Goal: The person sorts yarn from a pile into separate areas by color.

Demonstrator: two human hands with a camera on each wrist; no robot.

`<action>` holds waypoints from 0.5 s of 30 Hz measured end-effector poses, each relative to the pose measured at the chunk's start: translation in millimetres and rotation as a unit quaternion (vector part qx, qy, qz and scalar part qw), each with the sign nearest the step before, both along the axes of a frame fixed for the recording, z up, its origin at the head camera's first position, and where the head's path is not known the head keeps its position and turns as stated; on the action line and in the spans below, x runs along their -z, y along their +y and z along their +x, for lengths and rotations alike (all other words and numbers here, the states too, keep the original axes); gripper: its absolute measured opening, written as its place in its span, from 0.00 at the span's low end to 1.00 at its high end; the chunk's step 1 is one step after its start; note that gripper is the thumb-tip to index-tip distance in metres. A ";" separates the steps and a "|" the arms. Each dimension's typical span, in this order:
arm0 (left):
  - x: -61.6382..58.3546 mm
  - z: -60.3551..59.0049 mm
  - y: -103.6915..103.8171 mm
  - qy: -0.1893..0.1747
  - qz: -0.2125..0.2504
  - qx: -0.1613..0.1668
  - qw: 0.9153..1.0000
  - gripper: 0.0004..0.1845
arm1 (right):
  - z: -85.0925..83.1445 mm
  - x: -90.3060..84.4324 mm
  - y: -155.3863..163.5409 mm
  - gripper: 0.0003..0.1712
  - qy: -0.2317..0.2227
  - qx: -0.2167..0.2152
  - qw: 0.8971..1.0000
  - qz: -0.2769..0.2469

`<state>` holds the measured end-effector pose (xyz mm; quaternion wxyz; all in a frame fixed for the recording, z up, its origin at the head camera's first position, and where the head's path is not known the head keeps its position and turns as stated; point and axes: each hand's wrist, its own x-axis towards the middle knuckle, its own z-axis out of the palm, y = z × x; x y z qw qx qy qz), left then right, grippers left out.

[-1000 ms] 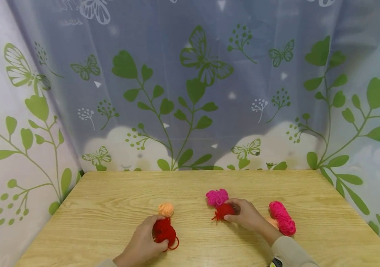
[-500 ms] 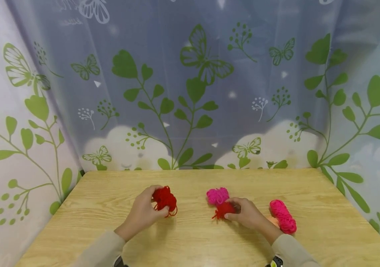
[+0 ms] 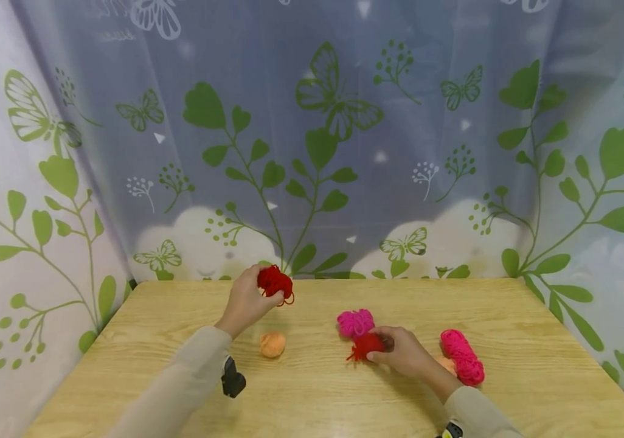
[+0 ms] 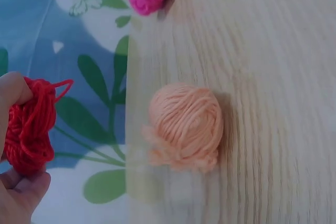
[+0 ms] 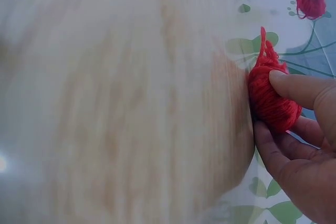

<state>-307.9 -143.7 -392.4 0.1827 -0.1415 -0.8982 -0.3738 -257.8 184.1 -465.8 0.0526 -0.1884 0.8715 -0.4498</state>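
Left hand (image 3: pixel 247 302): is gripping a red looped-yarn bundle (image 3: pixel 275 282), raised
Right hand (image 3: pixel 406 351): is pinching a red yarn ball (image 3: pixel 367 345)
Peach yarn ball (image 3: pixel 272 345): is lying on the wooden table (image 3: pixel 312 392)

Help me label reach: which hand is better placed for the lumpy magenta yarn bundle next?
Right hand, probably, holding a round red yarn ball beside that bundle; the left hand, with looped red yarn, is farther.

A leafy curtain (image 3: pixel 257 55) (butterflies (image 3: pixel 334 102) too) behind a wood-grain table (image 3: pixel 323 401).
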 end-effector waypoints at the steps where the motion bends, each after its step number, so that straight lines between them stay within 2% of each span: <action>1: 2.6 -3.3 0.8 -0.003 0.004 -0.004 1.000 0.28 | -0.1 0.4 0.3 0.27 0.001 0.000 1.000 0.000; 8: 20.4 -23.3 4.6 -0.030 0.018 -0.035 0.999 0.27 | 0.3 1.2 0.8 0.28 0.002 0.000 1.000 0.000; 15: 35.6 -30.5 8.4 -0.053 0.040 -0.055 0.996 0.29 | 0.6 0.3 0.1 0.28 0.011 0.004 1.000 0.004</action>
